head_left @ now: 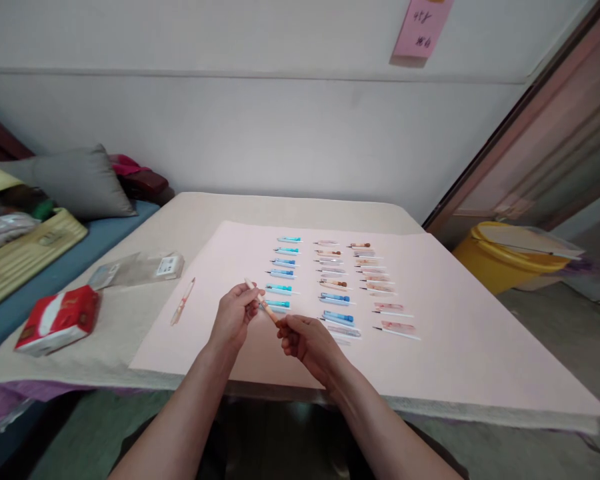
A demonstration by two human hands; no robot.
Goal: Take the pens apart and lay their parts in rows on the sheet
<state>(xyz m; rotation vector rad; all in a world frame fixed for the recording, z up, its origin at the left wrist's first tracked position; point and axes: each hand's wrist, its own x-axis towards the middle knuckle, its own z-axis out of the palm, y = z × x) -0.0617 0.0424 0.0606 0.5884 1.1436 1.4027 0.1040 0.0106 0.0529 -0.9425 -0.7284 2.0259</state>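
Note:
A slim pen (267, 307) with a pale tip and a brownish end is held between both hands above the front of the pink sheet (180, 350). My left hand (231, 313) pinches it near the pale upper end. At the brown lower end, my right hand (307, 340) has its fingers closed round it. Beyond the hands lie rows of pen parts: blue and teal barrels (337, 317) and brownish or pinkish ones (398, 327), many with a thin white refill (400, 334) alongside. One pinkish pen (183, 303) lies alone at the sheet's left.
On the table's left are a red tissue pack (60, 320) and a clear plastic bag (140, 269) with a label. A blue seat with a grey cushion (80, 183) stands further left. At right is a yellow bucket (500, 260); a pink note (423, 30) hangs on the wall.

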